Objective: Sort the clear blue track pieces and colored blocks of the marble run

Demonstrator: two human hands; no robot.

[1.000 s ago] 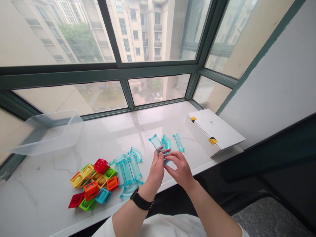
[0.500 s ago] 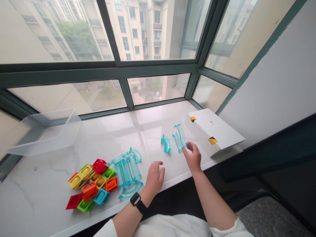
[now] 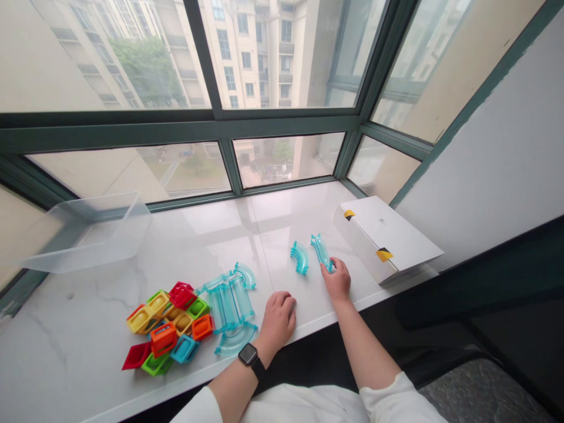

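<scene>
My right hand (image 3: 338,279) rests on the white marble sill (image 3: 198,235), its fingertips closed on the near end of a clear turquoise straight track piece (image 3: 320,249). That piece lies flat, stacked with another straight one. A curved turquoise track piece (image 3: 300,257) lies just to their left. My left hand (image 3: 280,317), with a black watch on the wrist, sits near the sill's front edge. Its fingers are curled in and hold nothing. A pile of turquoise track pieces (image 3: 229,301) lies to its left.
A heap of coloured square blocks (image 3: 170,326) sits at the front left. A clear plastic bin (image 3: 88,235) stands at the back left, a white cardboard box (image 3: 388,238) at the right end. Window frames close off the back.
My hands were together on a track piece. The right hand carried it to the right and laid it on the other straight piece. The left hand dropped to the sill and curled.
</scene>
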